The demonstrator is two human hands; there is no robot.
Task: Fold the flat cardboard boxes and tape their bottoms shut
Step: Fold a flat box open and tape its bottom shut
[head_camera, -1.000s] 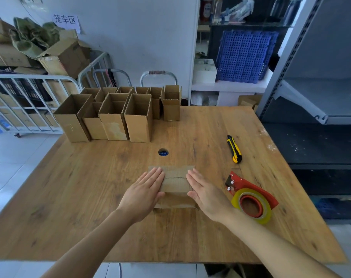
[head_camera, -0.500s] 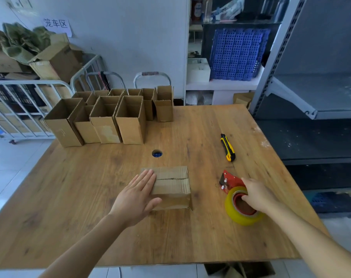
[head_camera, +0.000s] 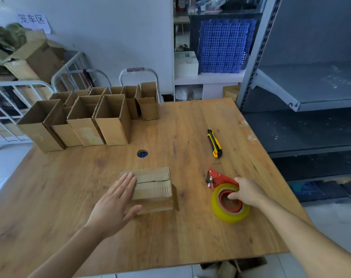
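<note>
A small brown cardboard box [head_camera: 153,187] stands bottom-up near the middle of the pale wooden table [head_camera: 50,197], its two closed flaps facing the ceiling. The seam between the flaps runs left to right, and so does the box's long axis, with one broad side wall turned toward the person. The left hand [head_camera: 114,205] lies flat on the left end of the flaps with its fingers straight and together, pointing away, and the thumb spread against the near wall. It presses rather than grasps. Well apart to the right, the right hand [head_camera: 248,192] grips the red tape dispenser with its yellow tape roll [head_camera: 229,205], fingers curled over the roll's rim and into its core. The dispenser rests on the table, its red cutter head pointing away and to the left. Beyond it lies a yellow-and-black utility knife [head_camera: 214,143], its long axis running almost straight away. A row of open folded cartons [head_camera: 110,121] stands upright at the far left, and a small round hole [head_camera: 142,153] sits between them and the box.
</note>
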